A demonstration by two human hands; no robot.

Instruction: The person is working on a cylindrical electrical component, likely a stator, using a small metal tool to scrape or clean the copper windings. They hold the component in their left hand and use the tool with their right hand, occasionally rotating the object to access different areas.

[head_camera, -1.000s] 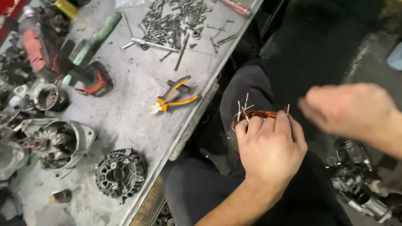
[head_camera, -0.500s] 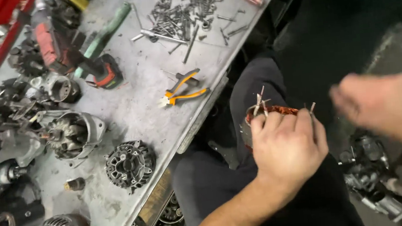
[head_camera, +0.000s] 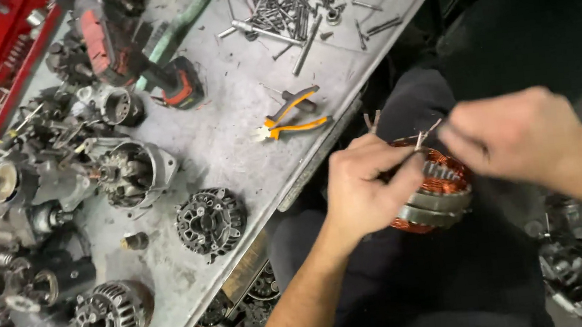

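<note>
At your far left, alternator housings (head_camera: 130, 174) and other dismantled parts crowd the grey workbench (head_camera: 230, 130), with a black finned end cover (head_camera: 210, 221) lying near its front edge. Further right, orange-handled pliers (head_camera: 291, 119) lie closed on the bench, below a heap of bolts and screws (head_camera: 299, 0). Past the bench edge, your left hand (head_camera: 366, 191) wraps its fingers around the copper-wound stator (head_camera: 438, 188), which rests over your lap. Your right hand (head_camera: 515, 136) comes in from the right, fingers pinched together at the wire leads (head_camera: 426, 135) sticking up from the stator's top.
</note>
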